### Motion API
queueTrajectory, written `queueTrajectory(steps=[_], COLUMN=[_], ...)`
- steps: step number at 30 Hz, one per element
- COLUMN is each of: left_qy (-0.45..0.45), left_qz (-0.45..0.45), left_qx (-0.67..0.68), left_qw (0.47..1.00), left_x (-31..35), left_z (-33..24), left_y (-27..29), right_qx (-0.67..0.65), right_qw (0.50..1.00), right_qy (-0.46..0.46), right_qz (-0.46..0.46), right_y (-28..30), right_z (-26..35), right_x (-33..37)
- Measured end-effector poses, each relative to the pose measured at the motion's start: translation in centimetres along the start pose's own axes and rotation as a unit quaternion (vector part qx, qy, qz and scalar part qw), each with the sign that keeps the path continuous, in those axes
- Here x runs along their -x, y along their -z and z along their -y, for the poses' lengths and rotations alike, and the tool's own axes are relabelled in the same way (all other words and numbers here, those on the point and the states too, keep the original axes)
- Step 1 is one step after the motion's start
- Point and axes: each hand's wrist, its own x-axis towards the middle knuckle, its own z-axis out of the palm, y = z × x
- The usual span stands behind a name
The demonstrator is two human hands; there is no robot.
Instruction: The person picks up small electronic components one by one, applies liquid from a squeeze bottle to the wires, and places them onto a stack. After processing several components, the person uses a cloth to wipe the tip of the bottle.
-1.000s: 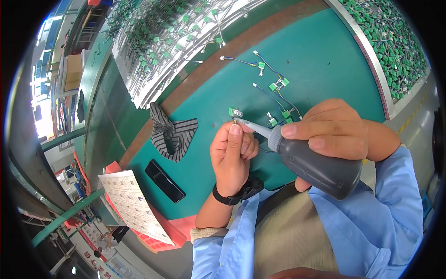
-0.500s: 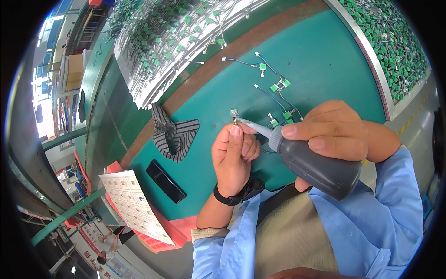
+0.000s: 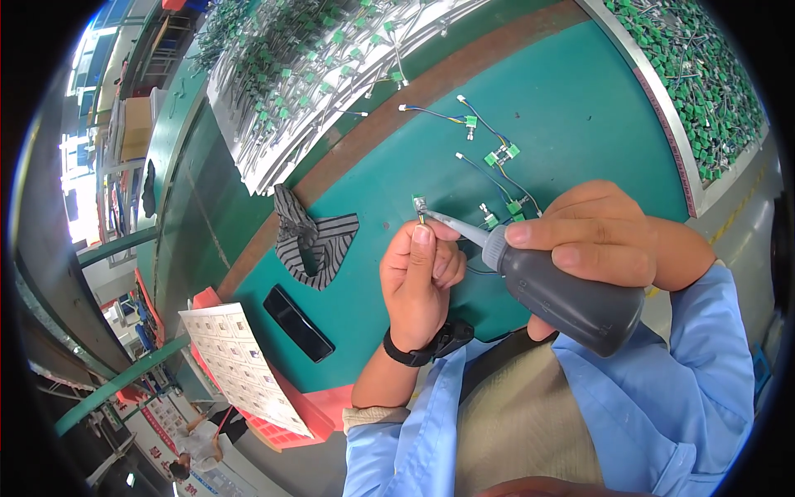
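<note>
My left hand (image 3: 419, 277) pinches a small green circuit board with a metal part (image 3: 420, 204) between thumb and forefinger, holding it up above the green tabletop. In my right hand (image 3: 592, 236) is a dark grey squeeze bottle (image 3: 571, 298), tilted with its pale tapered nozzle (image 3: 458, 227) pointing left. The nozzle's tip is at the metal part of the board, apparently touching it. Beyond the bottle lie several green boards with thin wires and white plugs, among them one board (image 3: 471, 122) at the far side and another (image 3: 513, 151) nearer.
A striped grey cloth (image 3: 331, 248) and a black phone (image 3: 298, 324) lie left on the green table (image 3: 373, 331). A printed sheet (image 3: 240, 356) leans on a red crate. Piles of wired boards fill the far-left stack (image 3: 315, 74) and the right tray (image 3: 696, 83).
The whole view has shifted very slightly. My hands, the board and the bottle keep nearly the same pose. A person in the background at lower left has moved.
</note>
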Motion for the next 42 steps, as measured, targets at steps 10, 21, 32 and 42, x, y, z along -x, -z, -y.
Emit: queueTrajectory(steps=[10,21,32,42], left_qy=[0.007,0.011,-0.205,-0.165], left_qz=[0.000,-0.078,-0.163,-0.167], left_qx=[0.049,-0.246,-0.664,-0.711], left_qw=[0.999,0.966,0.700,0.663], left_x=[0.1,-1.0,-16.2,-17.4], left_z=[-1.7,-13.7,-21.2,-20.3], left_y=[0.2,10.0,18.7,19.9], right_qx=[-0.025,-0.031,-0.032,-0.024], right_qw=[0.999,0.999,0.999,1.000], right_qy=[-0.019,0.002,0.010,-0.002], right_qz=[0.028,0.010,-0.005,-0.012], right_y=[1.0,1.1,0.5,0.9], right_z=[0.5,0.3,-0.3,0.1], right_x=[-0.7,-0.9,-1.1,-1.2])
